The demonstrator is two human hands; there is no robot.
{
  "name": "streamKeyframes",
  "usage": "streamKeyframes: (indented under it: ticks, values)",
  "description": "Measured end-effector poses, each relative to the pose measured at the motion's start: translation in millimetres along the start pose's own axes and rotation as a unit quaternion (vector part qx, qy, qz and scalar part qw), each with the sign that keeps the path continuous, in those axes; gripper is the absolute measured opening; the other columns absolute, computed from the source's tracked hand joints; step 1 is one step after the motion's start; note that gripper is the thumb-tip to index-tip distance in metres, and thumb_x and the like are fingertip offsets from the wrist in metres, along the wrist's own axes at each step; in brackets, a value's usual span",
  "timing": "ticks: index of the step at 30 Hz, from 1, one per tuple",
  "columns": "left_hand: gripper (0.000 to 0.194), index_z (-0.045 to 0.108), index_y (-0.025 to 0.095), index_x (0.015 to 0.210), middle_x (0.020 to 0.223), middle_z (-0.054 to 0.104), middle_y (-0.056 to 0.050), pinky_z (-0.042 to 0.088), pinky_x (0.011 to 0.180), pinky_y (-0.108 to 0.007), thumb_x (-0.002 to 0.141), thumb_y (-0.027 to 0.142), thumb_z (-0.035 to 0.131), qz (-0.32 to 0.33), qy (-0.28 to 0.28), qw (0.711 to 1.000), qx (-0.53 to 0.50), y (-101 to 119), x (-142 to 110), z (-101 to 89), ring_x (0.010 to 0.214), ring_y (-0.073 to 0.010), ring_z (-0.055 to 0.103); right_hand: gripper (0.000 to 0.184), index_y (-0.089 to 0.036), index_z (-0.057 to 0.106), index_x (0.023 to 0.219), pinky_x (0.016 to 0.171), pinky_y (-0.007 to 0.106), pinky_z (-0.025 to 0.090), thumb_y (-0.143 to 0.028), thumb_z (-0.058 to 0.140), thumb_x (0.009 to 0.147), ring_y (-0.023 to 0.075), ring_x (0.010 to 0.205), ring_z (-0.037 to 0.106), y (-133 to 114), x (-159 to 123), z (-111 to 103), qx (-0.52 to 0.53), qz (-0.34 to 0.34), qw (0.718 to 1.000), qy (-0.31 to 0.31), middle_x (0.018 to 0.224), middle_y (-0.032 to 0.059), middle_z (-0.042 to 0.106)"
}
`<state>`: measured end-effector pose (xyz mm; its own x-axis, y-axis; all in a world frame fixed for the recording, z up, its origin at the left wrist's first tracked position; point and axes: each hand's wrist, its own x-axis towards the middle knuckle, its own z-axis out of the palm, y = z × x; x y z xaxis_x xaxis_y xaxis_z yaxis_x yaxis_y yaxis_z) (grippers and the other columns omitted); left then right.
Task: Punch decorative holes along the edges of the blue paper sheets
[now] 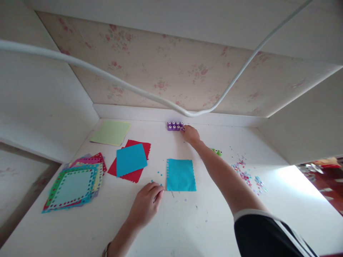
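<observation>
My right hand (191, 134) reaches to the back of the table, its fingers closed around a small purple craft punch (183, 129) at the right end of the front row. Beside it stand several more purple punches (174, 125) in two rows with white tops. My left hand (150, 200) rests on the table with fingers curled, by the lower left corner of a blue paper square (181, 175); what its fingers may hold is hidden. Small holes run down that square's left edge. A few blue paper dots (158, 173) lie left of the sheet.
A blue sheet (131, 159) lies on red paper (137, 175). Further left is a pile of punched coloured sheets (73, 187), with pale green paper (110, 132) behind. Green punches (219, 152) and scattered confetti (245, 174) lie right. A white cable (150, 95) hangs across the front.
</observation>
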<state>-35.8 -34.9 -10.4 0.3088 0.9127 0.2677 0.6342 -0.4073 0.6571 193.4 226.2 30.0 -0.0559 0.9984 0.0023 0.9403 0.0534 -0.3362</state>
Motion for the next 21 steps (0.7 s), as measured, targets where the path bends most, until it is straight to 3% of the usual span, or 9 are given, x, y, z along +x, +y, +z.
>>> streamKeyframes:
  ticks: [5, 9, 13, 17, 21]
  values:
    - [0.02, 0.069, 0.023, 0.096, 0.092, 0.07, -0.004, 0.057, 0.079, -0.034, 0.095, 0.019, 0.049, -0.015, -0.001, 1.0, -0.014, 1.8, -0.1, -1.0, 0.085, -0.0181, 0.066, 0.026, -0.016, 0.067, 0.109, 0.092, 0.037, 0.046, -0.02, 0.049, 0.092, 0.0267, 0.105, 0.064, -0.1, -23.4, -8.0, 0.022, -0.003, 0.999, 0.035, 0.114, 0.0143, 0.068]
    - [0.021, 0.069, 0.024, 0.098, 0.094, 0.069, -0.004, 0.058, 0.075, -0.029, 0.097, 0.026, 0.048, -0.071, 0.01, 0.994, -0.085, 5.5, 0.9, -5.3, 0.086, -0.0169, 0.067, 0.023, -0.021, 0.067, 0.107, 0.088, 0.028, 0.051, -0.021, 0.052, 0.09, 0.0174, 0.097, 0.068, -10.5, -76.2, -11.8, 0.078, -0.047, 0.995, 0.044, 0.118, 0.0073, 0.067]
    - [0.022, 0.063, 0.021, 0.11, 0.1, 0.065, -0.007, 0.057, 0.061, -0.025, 0.098, 0.033, 0.049, -0.11, 0.055, 0.986, -0.116, 4.7, 1.8, -6.4, 0.073, -0.0144, 0.065, 0.029, -0.024, 0.064, 0.116, 0.083, 0.03, 0.056, -0.023, 0.058, 0.088, 0.0178, 0.092, 0.07, -29.0, -153.9, -1.3, 0.26, -0.162, 0.952, -0.02, 0.109, 0.0045, 0.071]
    - [0.036, 0.052, 0.023, 0.129, 0.114, 0.06, -0.01, 0.059, 0.069, -0.03, 0.094, 0.034, 0.056, -0.089, 0.052, 0.992, -0.071, 0.9, 1.0, -0.7, 0.072, -0.0137, 0.065, 0.032, -0.028, 0.062, 0.121, 0.089, 0.033, 0.055, -0.02, 0.057, 0.09, 0.0206, 0.104, 0.068, -44.2, -209.6, 13.3, 0.24, -0.218, 0.942, -0.087, 0.115, 0.004, 0.07]
    - [0.037, 0.051, 0.026, 0.13, 0.12, 0.059, -0.009, 0.061, 0.076, -0.033, 0.094, 0.032, 0.057, -0.058, 0.025, 0.997, -0.034, 2.4, 3.2, 4.2, 0.077, -0.0155, 0.068, 0.043, -0.027, 0.054, 0.134, 0.098, 0.036, 0.052, -0.019, 0.057, 0.091, 0.0222, 0.118, 0.061, -42.0, -225.5, 18.1, 0.221, -0.246, 0.94, -0.08, 0.129, 0.0063, 0.064]
